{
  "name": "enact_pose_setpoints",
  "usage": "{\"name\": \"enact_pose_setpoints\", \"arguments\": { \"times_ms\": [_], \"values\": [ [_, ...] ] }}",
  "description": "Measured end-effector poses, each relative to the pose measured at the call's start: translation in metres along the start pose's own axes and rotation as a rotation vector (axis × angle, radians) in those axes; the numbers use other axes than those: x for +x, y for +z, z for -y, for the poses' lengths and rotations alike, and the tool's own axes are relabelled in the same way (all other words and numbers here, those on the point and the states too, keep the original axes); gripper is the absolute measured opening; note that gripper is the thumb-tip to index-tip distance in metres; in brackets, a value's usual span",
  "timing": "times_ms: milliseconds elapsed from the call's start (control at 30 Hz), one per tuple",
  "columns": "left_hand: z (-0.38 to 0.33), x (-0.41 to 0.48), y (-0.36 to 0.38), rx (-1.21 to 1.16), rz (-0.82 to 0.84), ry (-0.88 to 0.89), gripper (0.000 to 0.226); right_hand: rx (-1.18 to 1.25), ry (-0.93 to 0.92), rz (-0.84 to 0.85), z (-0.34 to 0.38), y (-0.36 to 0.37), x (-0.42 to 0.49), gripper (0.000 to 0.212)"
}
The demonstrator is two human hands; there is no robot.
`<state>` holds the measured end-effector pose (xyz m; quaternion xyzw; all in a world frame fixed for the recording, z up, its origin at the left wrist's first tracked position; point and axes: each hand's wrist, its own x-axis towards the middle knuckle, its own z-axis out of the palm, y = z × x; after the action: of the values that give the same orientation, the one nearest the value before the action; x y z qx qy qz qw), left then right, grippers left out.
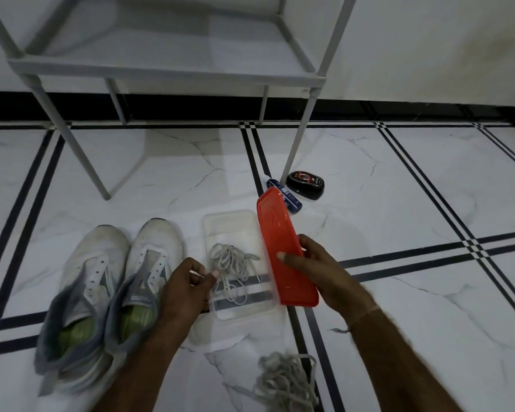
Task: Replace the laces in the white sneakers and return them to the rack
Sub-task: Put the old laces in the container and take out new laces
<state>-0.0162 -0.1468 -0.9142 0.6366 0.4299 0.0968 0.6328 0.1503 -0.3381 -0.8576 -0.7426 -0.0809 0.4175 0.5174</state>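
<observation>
Two white lace-less sneakers (155, 245) stood side by side on the marble floor (399, 179), left of a clear rectangular plastic box (232, 221) holding coiled pale laces (232, 263); the left hand (185, 289) pinched the box's rim, seemingly steadying it; the right hand (318, 272) gripped its red plastic lid (277, 233), tilted aside for access; the grey metal rack (161, 66) waited behind.

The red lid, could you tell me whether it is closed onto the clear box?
No, the right hand holds the red lid lifted beside the open clear box.
</observation>
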Motion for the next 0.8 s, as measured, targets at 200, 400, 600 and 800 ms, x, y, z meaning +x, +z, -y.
{"name": "enact_pose_setpoints", "arguments": {
  "times_ms": [200,400,600,800],
  "values": [
    [0.002,-0.004,0.011,0.001,0.030,0.028,0.023,-0.194,-0.173,0.095,-0.002,0.031,-0.005,0.054],
    [-0.001,-0.009,0.008,-0.158,0.062,0.015,0.011,-0.585,-0.336,-0.133,-0.024,0.050,0.013,0.079],
    [0.013,-0.013,0.002,-0.199,-0.020,0.055,0.031,-0.470,-0.364,-0.180,-0.037,0.080,0.018,0.092],
    [0.002,-0.010,0.000,-0.255,-0.039,0.068,0.037,-0.425,-0.392,-0.214,-0.032,0.078,0.026,0.096]
  ]
}}
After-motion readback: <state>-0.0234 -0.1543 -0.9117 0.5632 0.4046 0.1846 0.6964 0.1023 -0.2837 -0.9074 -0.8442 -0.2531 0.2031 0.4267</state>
